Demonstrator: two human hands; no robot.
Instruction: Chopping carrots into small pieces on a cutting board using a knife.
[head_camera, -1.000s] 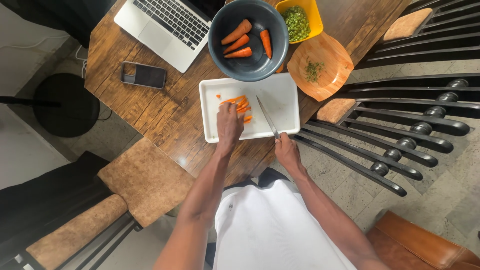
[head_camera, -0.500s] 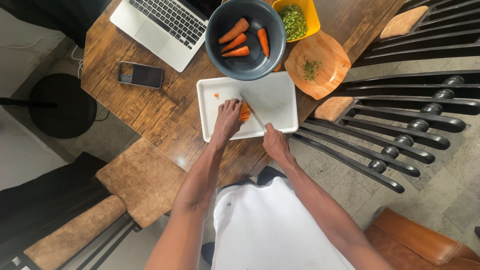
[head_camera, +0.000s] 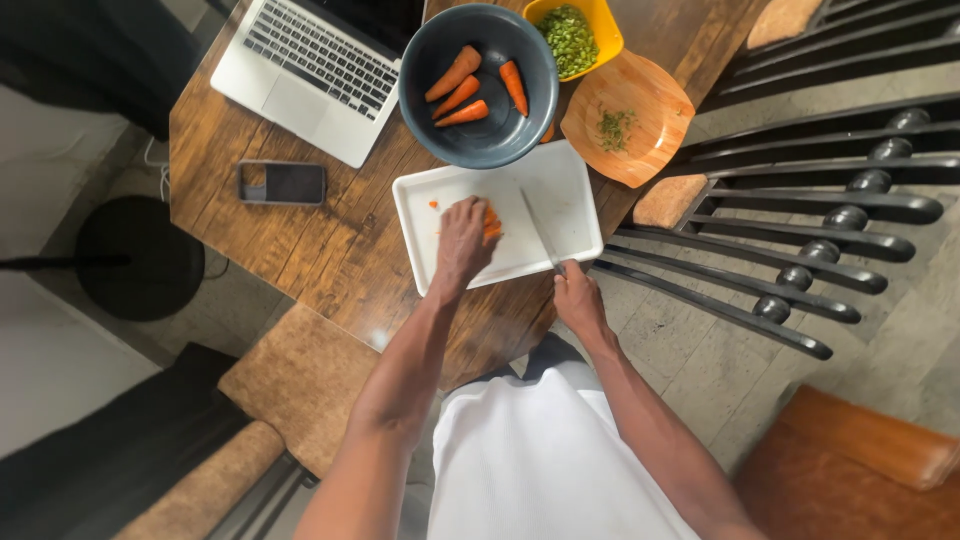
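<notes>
A white cutting board (head_camera: 560, 180) lies on the wooden table (head_camera: 330, 230) in front of me. My left hand (head_camera: 463, 240) presses down on a bunch of orange carrot sticks (head_camera: 491, 222) gathered at the board's middle. My right hand (head_camera: 577, 295) grips the handle of a knife (head_camera: 540, 230) at the board's near right corner. The blade points away over the board, to the right of the carrot sticks and apart from them. A small carrot scrap (head_camera: 433, 204) sits at the board's left.
A dark bowl (head_camera: 500, 130) with whole carrots (head_camera: 455, 72) stands behind the board. Beside it are a yellow bowl of chopped greens (head_camera: 570, 35) and a wooden plate (head_camera: 640, 110). A laptop (head_camera: 310, 70) and phone (head_camera: 283, 183) lie at left. Black chairs (head_camera: 800, 230) crowd the right.
The spread carrot sticks have been gathered under my left hand. The knife came against them half a second ago and has now drawn back to the right.
</notes>
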